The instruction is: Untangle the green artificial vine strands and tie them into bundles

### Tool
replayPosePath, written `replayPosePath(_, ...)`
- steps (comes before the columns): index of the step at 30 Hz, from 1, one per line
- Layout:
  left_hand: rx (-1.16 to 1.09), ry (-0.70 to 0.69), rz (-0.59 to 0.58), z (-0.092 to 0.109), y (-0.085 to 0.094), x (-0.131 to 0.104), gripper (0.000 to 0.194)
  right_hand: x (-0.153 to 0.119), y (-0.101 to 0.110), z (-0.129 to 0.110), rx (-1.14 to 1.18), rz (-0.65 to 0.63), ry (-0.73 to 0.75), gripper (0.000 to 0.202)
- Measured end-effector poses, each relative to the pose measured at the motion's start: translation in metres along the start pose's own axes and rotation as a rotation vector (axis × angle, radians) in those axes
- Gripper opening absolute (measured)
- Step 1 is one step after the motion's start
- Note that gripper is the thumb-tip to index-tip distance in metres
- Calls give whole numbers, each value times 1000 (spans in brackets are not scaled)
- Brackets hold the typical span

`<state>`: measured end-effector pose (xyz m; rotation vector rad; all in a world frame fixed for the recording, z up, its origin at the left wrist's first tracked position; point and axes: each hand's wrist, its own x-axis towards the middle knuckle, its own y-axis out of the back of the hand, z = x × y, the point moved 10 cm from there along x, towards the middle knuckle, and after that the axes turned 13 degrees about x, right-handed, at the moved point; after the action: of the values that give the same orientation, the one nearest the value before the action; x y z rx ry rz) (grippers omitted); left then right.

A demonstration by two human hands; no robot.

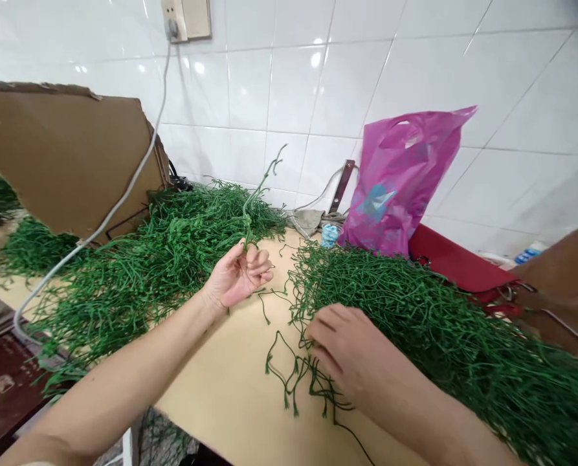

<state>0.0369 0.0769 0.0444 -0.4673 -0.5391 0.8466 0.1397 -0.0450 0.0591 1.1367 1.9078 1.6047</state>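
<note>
My left hand (243, 275) is raised over the middle of the table, palm up, thumb and forefinger pinched on a green knotted cord (248, 217) that sticks up toward the wall. My right hand (340, 346) is low at the near edge of the right-hand pile of green cords (390, 291), its fingers curled down toward the strands; its fingertips are hidden, so what they grip does not show. Several loose cords (289, 375) with frayed, knotted ends lie just left of it. Another big heap of green cords (172, 246) spreads behind and left of my left hand.
A brown cardboard sheet (70, 155) stands at the left, with a grey cable (138, 171) running from a wall socket (175, 19) past it. A pink plastic bag (395, 188), a small cup of blue-white pieces (330, 234) and a red bag (458, 259) stand along the tiled wall.
</note>
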Motion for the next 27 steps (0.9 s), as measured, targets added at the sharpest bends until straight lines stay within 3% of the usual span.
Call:
replayPosePath(2,0,-5,-11,0,1,0,51,-17,-19,-11,-7,-11,43,11)
replayPosePath(4,5,6,-37,-3,-1,0,57,-34,-35,-17,-11,5,76,31)
replayPosePath(7,26,29,-95,-8,-9,-3,64,-49,-49,-13,-93,68,92,51)
replayPosePath(9,51,36,-133,-8,-15,-5,66,-53,-52,-6,-146,127,80,50)
replayPosePath(14,182,57,-218,-4,-29,-11,65,-33,-34,11,-34,259,4,23)
replayPosePath(20,402,142,-381,5,-51,-27,54,27,-12,38,88,274,-148,20)
replayPosePath(23,559,248,-520,15,-64,-55,45,43,-9,54,192,273,-175,19)
replayPosePath(25,827,384,-689,11,-70,-87,45,46,-3,65,306,304,-202,19)
replayPosePath(27,1011,479,-766,10,-73,-115,39,43,5,78,457,357,-245,13)
